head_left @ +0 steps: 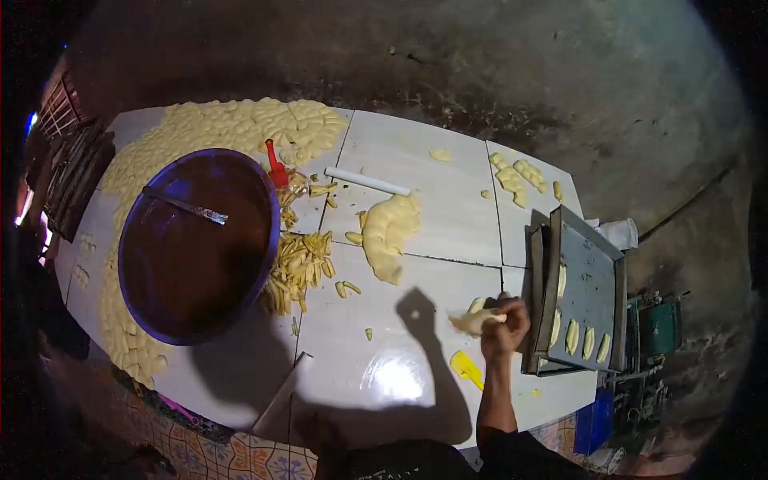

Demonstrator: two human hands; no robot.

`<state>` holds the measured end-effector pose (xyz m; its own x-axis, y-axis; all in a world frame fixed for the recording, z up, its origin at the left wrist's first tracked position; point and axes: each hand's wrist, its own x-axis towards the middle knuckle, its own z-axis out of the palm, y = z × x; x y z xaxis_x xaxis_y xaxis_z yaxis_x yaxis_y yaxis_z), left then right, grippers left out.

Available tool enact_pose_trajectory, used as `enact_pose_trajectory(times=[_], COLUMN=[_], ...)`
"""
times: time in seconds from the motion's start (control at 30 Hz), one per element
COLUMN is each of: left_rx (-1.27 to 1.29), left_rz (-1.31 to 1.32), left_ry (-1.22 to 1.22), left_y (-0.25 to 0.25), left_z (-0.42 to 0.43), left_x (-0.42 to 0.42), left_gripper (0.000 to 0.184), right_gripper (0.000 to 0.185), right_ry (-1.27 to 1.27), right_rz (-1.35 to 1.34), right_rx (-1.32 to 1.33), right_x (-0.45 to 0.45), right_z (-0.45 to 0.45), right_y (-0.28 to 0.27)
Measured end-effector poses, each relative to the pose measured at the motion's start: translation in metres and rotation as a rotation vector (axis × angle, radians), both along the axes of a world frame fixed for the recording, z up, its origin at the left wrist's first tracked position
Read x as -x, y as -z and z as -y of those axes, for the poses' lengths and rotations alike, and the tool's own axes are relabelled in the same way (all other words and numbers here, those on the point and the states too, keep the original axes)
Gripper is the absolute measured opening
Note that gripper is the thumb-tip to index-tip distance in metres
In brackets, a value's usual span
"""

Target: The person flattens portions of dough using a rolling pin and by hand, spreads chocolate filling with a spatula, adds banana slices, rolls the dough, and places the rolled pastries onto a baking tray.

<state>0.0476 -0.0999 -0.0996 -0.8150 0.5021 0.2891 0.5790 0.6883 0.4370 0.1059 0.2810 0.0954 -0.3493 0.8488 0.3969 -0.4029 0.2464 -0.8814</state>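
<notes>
- The right forearm (pixel 498 396) reaches forward from the body, nearly straight in line with the wrist (pixel 502 356), bare beyond a dark sleeve (pixel 520 458).
- The right hand (pixel 510 326) is closed, its fingers curled in a pinch.
- The left arm (pixel 323 433) shows only as a dim patch beside the torso (pixel 400 462); its hand cannot be made out.
</notes>
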Motion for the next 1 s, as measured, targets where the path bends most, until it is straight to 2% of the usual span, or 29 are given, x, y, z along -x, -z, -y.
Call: enact_pose_trajectory(times=[0.07,0.1,0.13,0.2,0.23,0.27,0.3,0.33,0.37,0.4,0.43,0.47,0.5,0.53,0.63,0.67,0.73,0.77,0.8,0.83,0.87,0.93,1.0], left_rx=[0.072,0.013,-0.046,-0.082,-0.06,-0.041,-0.033,-0.026,-0.017,-0.031,-0.043,-0.058,-0.078,-0.098,-0.162,-0.17,-0.168,-0.188,-0.208,-0.252,-0.259,-0.236,-0.179], left_rz=[-0.061,-0.004,0.052,0.104,0.098,0.089,0.074,0.061,0.051,0.08,0.109,0.137,0.152,0.166,0.191,0.193,0.191,0.199,0.206,0.225,0.194,0.084,0.01], left_ry=[-0.028,-0.005,0.017,0.049,0.059,0.065,0.044,0.018,-0.012,0.005,0.028,0.053,0.047,0.037,-0.031,-0.032,-0.011,-0.004,0.003,-0.001,0.003,0.016,0.029], left_y=[0.003,-0.016,-0.036,-0.05,-0.048,-0.046,-0.041,-0.036,-0.031,-0.035,-0.042,-0.046,-0.043,-0.033,0.009,0.021,0.01,0.003,-0.002,-0.004,-0.008,-0.02,-0.037], left_z=[0.0,-0.007,-0.014,-0.016,-0.015,-0.015,-0.014,-0.014,-0.015,-0.014,-0.015,-0.015,-0.013,-0.01,-0.004,0.001,0.001,-0.003,-0.006,-0.006,-0.007,-0.013,-0.016], left_x=[-0.003,0.002,0.008,0.011,0.012,0.013,0.013,0.01,0.006,0.006,0.007,0.009,0.009,0.009,0.003,0.001,0.003,0.004,0.006,0.005,0.007,0.011,0.013], left_gripper=[0.02,0.021,0.021,0.022,0.022,0.022,0.022,0.023,0.023,0.023,0.023,0.024,0.024,0.025,0.025,0.024,0.023,0.022,0.021,0.021,0.021,0.02,0.02], right_gripper=[0.025,0.026,0.027,0.039,0.044,0.043,0.042,0.034,0.024,0.023,0.028,0.036,0.038,0.038,0.025,0.019,0.016,0.017,0.017,0.019,0.021,0.028,0.03], right_ry=[-0.128,-0.238,-0.428,-0.314,-0.145,0.125,0.52,0.517,0.334,0.095,0.044,0.064,0.087,0.209,0.282,0.195,-0.014,-0.057,-0.114,-0.239,-0.342,-0.489,-0.707], right_rz=[-0.145,-0.212,-0.27,0.261,0.849,1.076,1.312,1.064,0.833,0.835,0.927,1.078,1.214,1.193,1.012,1.002,0.598,0.671,0.738,0.57,0.575,0.375,0.138], right_rx=[0.092,0.186,0.255,0.536,0.104,-0.319,-0.673,-0.724,-0.269,-0.038,-0.12,-0.227,-0.273,-0.532,-0.511,-0.377,0.021,-0.043,-0.035,-0.035,-0.045,0.145,0.409], right_x=[-0.012,-0.014,-0.02,-0.016,-0.011,-0.001,0.009,0.026,0.043,0.063,0.084,0.107,0.13,0.147,0.164,0.158,0.136,0.114,0.092,0.067,0.037,-0.004,-0.037], right_z=[-0.004,-0.009,-0.028,-0.065,-0.081,-0.075,-0.067,-0.063,-0.048,-0.042,-0.021,-0.007,0.015,0.013,0.002,-0.001,0.022,0.023,0.039,0.042,0.043,0.047,0.023], right_y=[-0.021,-0.024,-0.004,0.034,0.071,0.087,0.101,0.098,0.099,0.104,0.096,0.116,0.082,0.105,0.129,0.133,0.107,0.115,0.087,0.09,0.088,0.055,0.058])
